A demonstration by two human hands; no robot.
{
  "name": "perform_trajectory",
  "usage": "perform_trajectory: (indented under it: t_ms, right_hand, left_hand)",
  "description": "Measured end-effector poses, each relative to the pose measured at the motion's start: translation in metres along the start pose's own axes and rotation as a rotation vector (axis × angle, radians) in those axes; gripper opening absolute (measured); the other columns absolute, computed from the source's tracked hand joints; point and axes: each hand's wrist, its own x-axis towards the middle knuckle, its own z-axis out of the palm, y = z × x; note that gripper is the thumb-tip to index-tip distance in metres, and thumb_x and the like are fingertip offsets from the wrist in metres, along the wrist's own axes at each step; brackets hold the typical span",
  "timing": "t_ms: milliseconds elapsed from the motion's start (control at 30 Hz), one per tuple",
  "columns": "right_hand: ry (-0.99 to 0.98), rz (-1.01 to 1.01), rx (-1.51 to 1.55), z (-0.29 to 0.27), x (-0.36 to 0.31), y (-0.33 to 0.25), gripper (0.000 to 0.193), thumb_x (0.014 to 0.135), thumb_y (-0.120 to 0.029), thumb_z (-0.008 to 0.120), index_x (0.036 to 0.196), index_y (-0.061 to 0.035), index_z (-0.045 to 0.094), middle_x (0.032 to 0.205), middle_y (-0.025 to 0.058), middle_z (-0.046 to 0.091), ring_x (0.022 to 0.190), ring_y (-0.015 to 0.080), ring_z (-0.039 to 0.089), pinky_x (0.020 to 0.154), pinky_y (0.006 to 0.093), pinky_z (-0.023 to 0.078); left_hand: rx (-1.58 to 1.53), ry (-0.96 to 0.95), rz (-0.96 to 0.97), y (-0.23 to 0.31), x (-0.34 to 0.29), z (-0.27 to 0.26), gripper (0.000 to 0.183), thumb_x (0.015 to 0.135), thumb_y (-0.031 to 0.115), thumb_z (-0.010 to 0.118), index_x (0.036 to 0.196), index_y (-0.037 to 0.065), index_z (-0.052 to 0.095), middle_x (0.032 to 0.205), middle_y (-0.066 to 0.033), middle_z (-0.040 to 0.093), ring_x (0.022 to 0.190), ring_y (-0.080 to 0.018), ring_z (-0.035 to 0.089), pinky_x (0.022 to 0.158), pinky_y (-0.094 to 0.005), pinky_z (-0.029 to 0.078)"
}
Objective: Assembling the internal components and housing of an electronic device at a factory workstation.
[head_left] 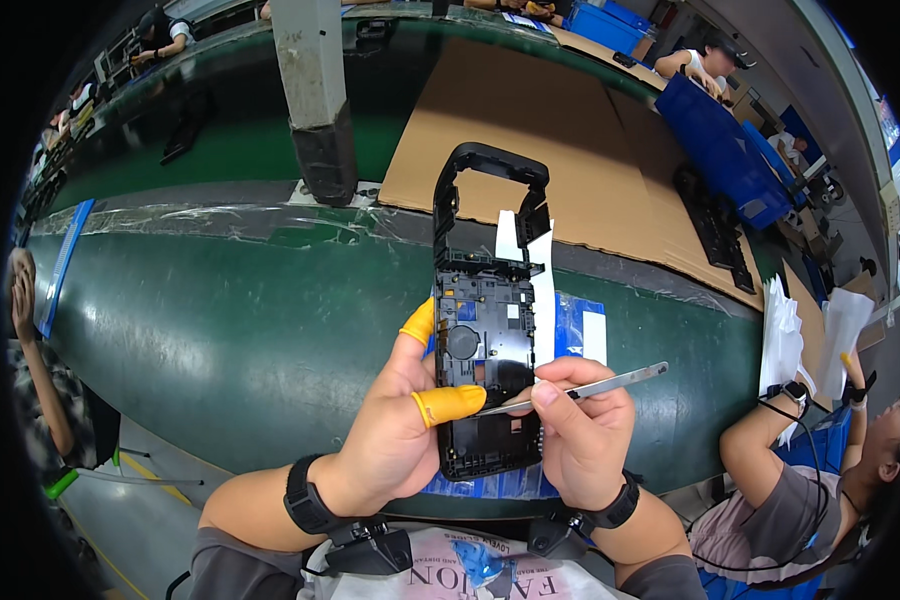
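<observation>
A long black plastic frame (488, 300) is held up over the counter, near its front edge. The left hand (395, 425), with yellow finger covers (450, 403), has its grip closed around the frame's left side. The right hand (585, 430) has its grip pinched on a slim metal tool (620, 381), whose far end lies over the frame beside the left thumb.

From here the green counter (220, 330) shines under the lights, blue-and-white packets (578, 325) lying behind the frame. Beyond, a broad cardboard sheet (530, 120) spreads to the right of a grey post (315, 90). Blue bins (715, 150) stand farther right. Close by on the right, a co-worker (760, 490) sits near white sheets (782, 335); at the left edge, another person's hands (22, 290) rest near a blue strip (65, 265).
</observation>
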Motion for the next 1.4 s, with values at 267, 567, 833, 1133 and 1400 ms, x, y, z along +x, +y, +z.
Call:
perform_trajectory:
  t_ms: [267, 567, 833, 1133, 1400]
  right_hand:
    - [0.004, -0.023, -0.056, -0.002, 0.001, 0.003, 0.019, 0.077, 0.001, 0.057, 0.094, 0.0037, 0.052, 0.077, 0.0096, 0.06, 0.067, 0.0127, 0.059, 0.061, 0.0223, 0.047]
    - [0.144, -0.153, -0.079, -0.015, 0.012, -0.032, 0.018, 0.075, 0.0, 0.057, 0.092, 0.0028, 0.053, 0.07, 0.0046, 0.057, 0.057, 0.0067, 0.049, 0.057, 0.0202, 0.042]
    - [0.263, 0.022, -0.275, -0.042, 0.005, 0.005, 0.014, 0.075, 0.0, 0.057, 0.089, 0.0019, 0.054, 0.069, 0.0047, 0.057, 0.058, 0.0066, 0.053, 0.047, 0.0155, 0.036]
    - [0.3, 0.021, -0.322, -0.051, 0.004, 0.009, 0.013, 0.075, 0.0, 0.056, 0.088, 0.0022, 0.055, 0.068, 0.0047, 0.058, 0.057, 0.0057, 0.052, 0.047, 0.0152, 0.036]
    - [0.283, 0.026, -0.344, -0.051, 0.005, 0.01, 0.014, 0.075, 0.001, 0.056, 0.089, 0.003, 0.055, 0.068, 0.0054, 0.058, 0.055, 0.0052, 0.05, 0.048, 0.0159, 0.037]
  left_hand:
    - [0.121, 0.036, -0.004, -0.001, 0.0, -0.002, 0.073, 0.066, -0.018, 0.041, 0.13, 0.008, 0.016, 0.121, -0.0105, 0.036, 0.109, -0.0203, 0.043, 0.089, -0.0298, 0.037]
    - [0.256, 0.007, 0.128, 0.006, 0.007, -0.007, 0.079, 0.059, -0.02, 0.037, 0.13, 0.007, 0.017, 0.119, -0.0087, 0.038, 0.107, -0.0184, 0.041, 0.087, -0.0294, 0.039]
    - [0.052, 0.002, 0.306, 0.018, 0.006, -0.001, 0.049, 0.082, 0.009, 0.046, 0.127, 0.011, 0.025, 0.117, -0.0114, 0.042, 0.105, -0.0225, 0.045, 0.087, -0.036, 0.04]
    - [0.057, 0.132, 0.319, 0.016, 0.01, -0.006, 0.037, 0.088, 0.012, 0.038, 0.124, 0.009, 0.03, 0.116, -0.0088, 0.043, 0.103, -0.0187, 0.046, 0.086, -0.0338, 0.041]
    - [0.077, 0.136, 0.324, 0.015, 0.01, -0.007, 0.037, 0.087, 0.011, 0.039, 0.123, 0.008, 0.031, 0.114, -0.0088, 0.045, 0.102, -0.0183, 0.047, 0.086, -0.0329, 0.041]
